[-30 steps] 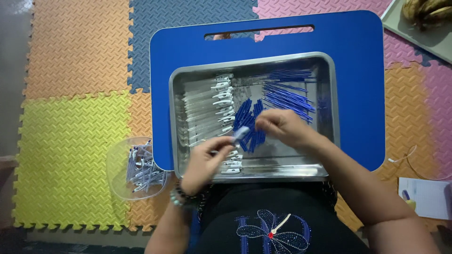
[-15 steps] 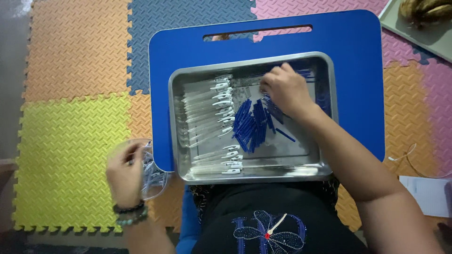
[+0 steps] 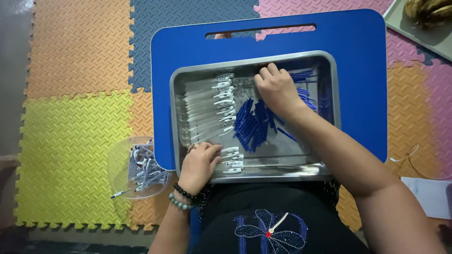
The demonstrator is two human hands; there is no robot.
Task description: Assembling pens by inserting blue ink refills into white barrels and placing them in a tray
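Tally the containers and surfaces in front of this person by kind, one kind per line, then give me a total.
Metal tray: 1, holding white pen barrels and blue pen parts, with the right hand and left hand in it
Blue lap table: 1
Clear plastic bowl: 1, holding assembled pens
Total: 3

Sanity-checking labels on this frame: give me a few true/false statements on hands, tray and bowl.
1. The left hand rests on the white pen barrels in the metal tray. True.
2. The right hand is over the clear bowl. False: it is at the tray's far side, by the blue refills.
3. The bowl holds assembled pens. True.
4. The tray sits directly on the foam mats. False: it sits on a blue board.
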